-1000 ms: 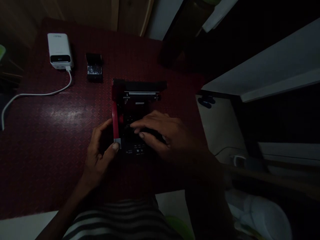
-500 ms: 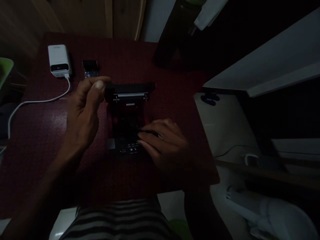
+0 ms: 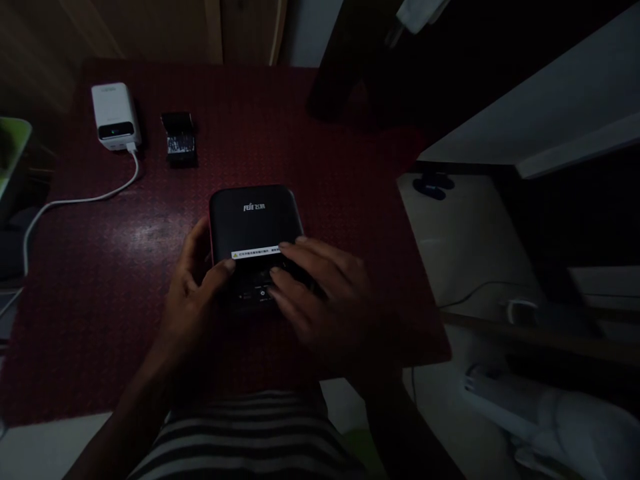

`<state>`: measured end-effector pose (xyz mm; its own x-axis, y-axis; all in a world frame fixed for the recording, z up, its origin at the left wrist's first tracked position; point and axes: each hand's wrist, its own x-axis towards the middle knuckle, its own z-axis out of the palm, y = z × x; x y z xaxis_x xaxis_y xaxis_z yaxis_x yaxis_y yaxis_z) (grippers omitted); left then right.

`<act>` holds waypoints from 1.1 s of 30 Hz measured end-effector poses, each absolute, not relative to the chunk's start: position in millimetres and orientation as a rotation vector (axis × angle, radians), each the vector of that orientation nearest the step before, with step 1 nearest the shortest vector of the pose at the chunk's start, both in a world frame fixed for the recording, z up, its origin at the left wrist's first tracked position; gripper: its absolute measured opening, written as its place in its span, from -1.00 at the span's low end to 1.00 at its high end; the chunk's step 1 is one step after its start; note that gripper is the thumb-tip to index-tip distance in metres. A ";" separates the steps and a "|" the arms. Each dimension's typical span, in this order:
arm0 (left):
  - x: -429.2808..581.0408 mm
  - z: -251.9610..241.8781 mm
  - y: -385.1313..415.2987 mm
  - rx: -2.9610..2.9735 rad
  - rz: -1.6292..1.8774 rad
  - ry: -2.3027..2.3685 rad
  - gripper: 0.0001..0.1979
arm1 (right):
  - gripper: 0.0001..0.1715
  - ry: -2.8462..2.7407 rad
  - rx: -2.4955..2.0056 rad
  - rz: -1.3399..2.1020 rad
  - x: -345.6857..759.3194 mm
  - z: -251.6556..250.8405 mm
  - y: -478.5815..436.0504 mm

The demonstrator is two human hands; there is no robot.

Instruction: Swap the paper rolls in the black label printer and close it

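Observation:
A small black printer (image 3: pixel 255 227) with a red edge sits on the dark red tabletop (image 3: pixel 100 280), its lid down, white lettering on top and a yellow warning strip along the lid's front. My left hand (image 3: pixel 197 293) wraps the printer's near left corner, thumb resting on the lid by the strip. My right hand (image 3: pixel 315 293) lies over the near right part, fingers spread across the button panel and lid edge. The scene is very dim.
A white power bank (image 3: pixel 114 117) with a white cable (image 3: pixel 75 200) lies at the far left. A small black block (image 3: pixel 179 139) is beside it. The table's right edge drops to a pale floor with a cable and blue sandals (image 3: pixel 433 187).
The printer's lid was standing open; it is now down. My left hand rose to the lid's top edge, then came back down to the near left corner.

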<state>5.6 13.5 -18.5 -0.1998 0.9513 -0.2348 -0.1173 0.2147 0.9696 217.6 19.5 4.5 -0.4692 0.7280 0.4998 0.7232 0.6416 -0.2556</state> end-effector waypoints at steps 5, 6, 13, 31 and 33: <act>3.6 -16.8 15.1 0.812 1.245 1.291 -0.32 | -0.76 -2.201 -1.150 0.225 217.3 1.0 22.3; 3.4 -16.4 15.6 0.793 1.250 1.286 -0.31 | -0.75 -2.206 -1.151 0.229 217.4 1.2 23.1; 2.8 -17.8 17.3 0.776 1.258 1.290 -0.29 | -0.75 -2.282 -1.163 0.260 216.6 8.0 26.5; -5.9 -17.6 -0.1 0.901 1.206 1.371 -0.39 | -0.69 -1.744 -1.375 0.349 227.9 -18.8 0.4; -4.2 -15.3 -0.1 0.897 1.211 1.356 -0.40 | -0.70 -1.727 -1.378 0.340 228.7 -21.1 0.7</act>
